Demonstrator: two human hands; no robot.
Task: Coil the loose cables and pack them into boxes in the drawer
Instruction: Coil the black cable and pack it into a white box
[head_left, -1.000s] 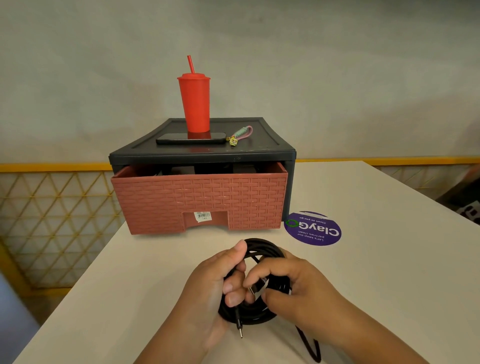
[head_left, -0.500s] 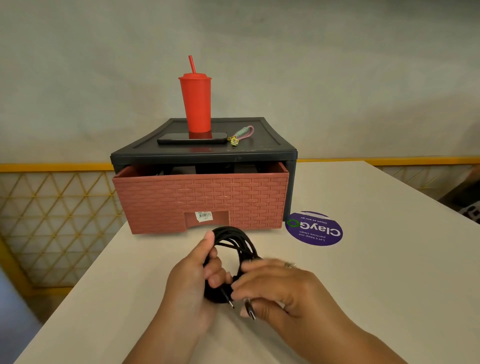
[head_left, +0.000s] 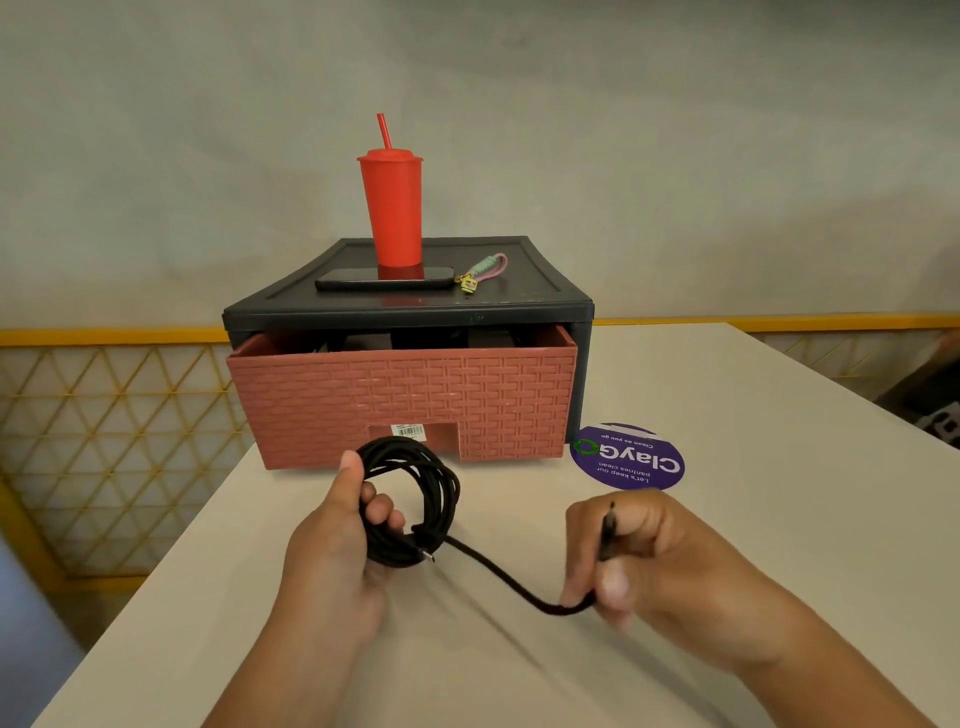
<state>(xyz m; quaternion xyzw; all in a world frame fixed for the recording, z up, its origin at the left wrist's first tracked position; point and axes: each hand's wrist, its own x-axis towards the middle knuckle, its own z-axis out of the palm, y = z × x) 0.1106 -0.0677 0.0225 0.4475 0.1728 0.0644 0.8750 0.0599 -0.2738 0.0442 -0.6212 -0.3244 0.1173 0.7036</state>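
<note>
Head camera, lower middle of the frame: the black cable (head_left: 441, 493) is mostly coiled in my left hand (head_left: 332, 545), with my thumb over the top of the loops and my fingers curled through them. One loose end trails right to my right hand (head_left: 644, 561), which pinches it near the plug, tip pointing up. A second plug pokes out under the coil. Below is the white counter (head_left: 727, 415). Just behind the coil stands the reddish drawer (head_left: 405, 400), partly pulled out of its dark case (head_left: 415, 312). On the case are a red cup (head_left: 392, 208), a phone (head_left: 384, 279) and a keychain (head_left: 483, 270). A purple sticker (head_left: 628, 457) lies right of the drawer.
</note>
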